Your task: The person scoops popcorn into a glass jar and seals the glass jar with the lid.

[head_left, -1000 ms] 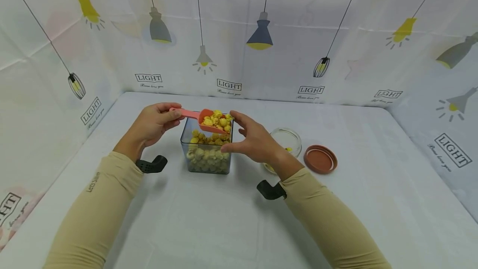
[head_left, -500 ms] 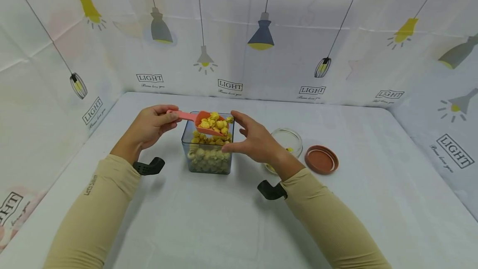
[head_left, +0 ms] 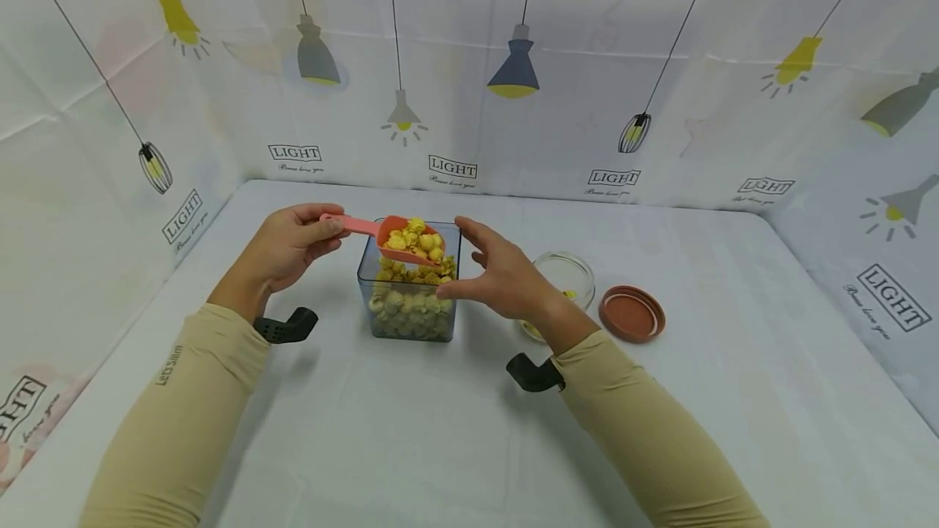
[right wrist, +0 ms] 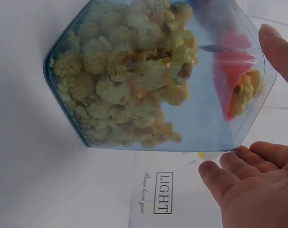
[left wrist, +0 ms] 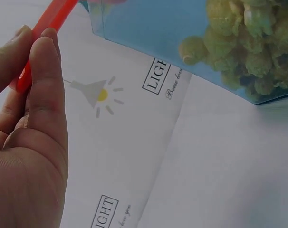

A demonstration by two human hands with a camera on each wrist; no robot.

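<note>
My left hand (head_left: pixel 293 243) pinches the handle of an orange-pink scoop (head_left: pixel 357 223) between thumb and fingers. Yellow popcorn (head_left: pixel 414 241) fills the scoop, which hangs over the opening of a clear square container (head_left: pixel 367 288). More popcorn (right wrist: pixel 120 80) lies inside that container, sloping up one wall. At the container's right side is my right hand (head_left: pixel 506 271), thumb by the near corner and fingers by the far one. Its fingers are spread and fairly straight in the right wrist view, some fingertips at the rim corner; how firmly they touch cannot be seen.
Partly behind my right forearm lies a clear round jar (head_left: pixel 568 267) with a few yellow bits in it. A reddish-brown round lid (head_left: pixel 632 314) rests to its right. Printed cloth (head_left: pixel 455 129) walls off the back and sides of the white table (head_left: pixel 411 446).
My left hand has drawn the loaded scoop a little to the left over the container. The right hand, container, jar and lid have stayed in place.
</note>
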